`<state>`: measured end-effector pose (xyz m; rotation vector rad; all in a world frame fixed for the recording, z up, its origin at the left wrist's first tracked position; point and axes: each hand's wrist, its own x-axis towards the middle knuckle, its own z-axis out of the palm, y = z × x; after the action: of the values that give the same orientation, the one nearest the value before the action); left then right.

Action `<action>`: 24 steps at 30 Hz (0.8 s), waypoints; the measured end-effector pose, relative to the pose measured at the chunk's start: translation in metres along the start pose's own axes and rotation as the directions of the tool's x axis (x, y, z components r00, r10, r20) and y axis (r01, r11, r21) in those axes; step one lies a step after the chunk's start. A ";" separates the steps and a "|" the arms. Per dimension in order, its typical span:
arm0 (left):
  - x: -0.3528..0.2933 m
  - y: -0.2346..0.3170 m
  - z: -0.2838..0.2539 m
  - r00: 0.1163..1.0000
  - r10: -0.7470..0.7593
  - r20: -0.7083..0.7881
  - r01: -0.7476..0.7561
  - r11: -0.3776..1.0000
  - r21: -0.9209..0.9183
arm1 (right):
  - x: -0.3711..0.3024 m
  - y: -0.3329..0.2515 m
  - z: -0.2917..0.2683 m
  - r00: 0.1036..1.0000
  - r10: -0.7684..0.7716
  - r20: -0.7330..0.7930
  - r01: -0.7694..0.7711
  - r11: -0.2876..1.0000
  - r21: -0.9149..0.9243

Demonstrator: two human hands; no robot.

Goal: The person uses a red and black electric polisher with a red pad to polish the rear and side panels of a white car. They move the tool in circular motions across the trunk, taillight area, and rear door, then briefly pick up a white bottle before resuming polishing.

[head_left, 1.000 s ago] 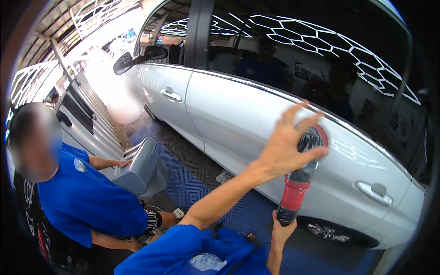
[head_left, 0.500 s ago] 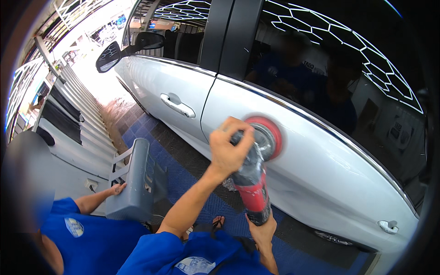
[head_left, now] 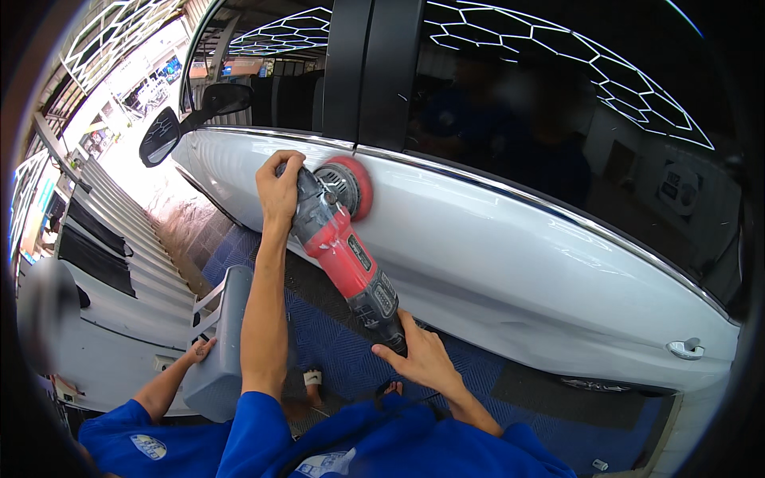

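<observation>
A red and black car polisher [head_left: 351,263] is held across in front of me, its red round pad [head_left: 361,189] against the silver car door [head_left: 478,231], by the seam between the two doors. My left hand [head_left: 279,187] is closed round the front handle beside the polisher's head. At the rear end of the body, my right hand [head_left: 422,354] grips the black grip from below, the thumb along its side. The front door's handle is hidden behind the tool and my left hand.
To my left a co-worker's hand [head_left: 199,350] rests on a grey plastic case-like unit [head_left: 219,358]. The side mirror [head_left: 161,137] juts out at the far left, and a rear door handle [head_left: 685,348] sits at the right. Blue and black matting [head_left: 478,398] covers the floor.
The polisher and both my hands have moved left along the car, from the rear door to the seam. The tool now leans more to the left, and the view has shifted.
</observation>
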<state>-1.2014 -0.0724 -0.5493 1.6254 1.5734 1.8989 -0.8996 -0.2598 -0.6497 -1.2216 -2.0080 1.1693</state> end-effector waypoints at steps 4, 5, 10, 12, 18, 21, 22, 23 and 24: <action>0.013 0.024 0.017 0.997 0.059 0.051 -0.061 0.998 0.027 | -0.009 -0.015 0.006 0.999 -0.005 -0.041 0.009 0.996 0.091; 0.013 0.033 0.024 0.996 0.053 0.077 -0.056 0.998 0.029 | -0.013 -0.016 0.006 0.998 -0.014 -0.063 0.021 0.994 0.107; -0.024 0.090 0.070 0.985 0.039 0.168 -0.048 0.998 0.050 | -0.058 -0.001 -0.014 0.991 0.105 -0.087 -0.096 0.990 0.104; -0.042 0.113 0.087 0.979 0.043 0.201 -0.050 0.998 0.028 | -0.083 0.007 -0.023 0.988 0.111 -0.103 -0.098 0.988 0.120; -0.103 0.182 0.144 0.917 0.214 0.335 -0.198 0.977 -0.084 | -0.156 0.037 -0.014 0.934 0.206 -0.292 -0.125 0.954 0.271; -0.132 0.216 0.178 0.872 0.286 0.398 -0.224 0.955 -0.197 | -0.180 0.055 -0.006 0.845 0.431 -0.316 -0.303 0.873 0.383; -0.141 0.228 0.192 0.851 0.314 0.422 -0.258 0.948 -0.184 | -0.190 0.058 -0.006 0.853 0.385 -0.353 -0.202 0.867 0.456; -0.148 0.237 0.203 0.830 0.379 0.409 -0.310 0.923 -0.226 | -0.198 0.058 -0.006 0.835 0.417 -0.359 -0.170 0.815 0.553; -0.155 0.245 0.214 0.803 0.413 0.429 -0.330 0.908 -0.258 | -0.202 0.059 -0.006 0.815 0.451 -0.363 -0.132 0.754 0.643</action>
<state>-0.8578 -0.1608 -0.4854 2.2270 0.9139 1.5468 -0.7748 -0.4224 -0.6957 -1.3512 -0.9562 1.3196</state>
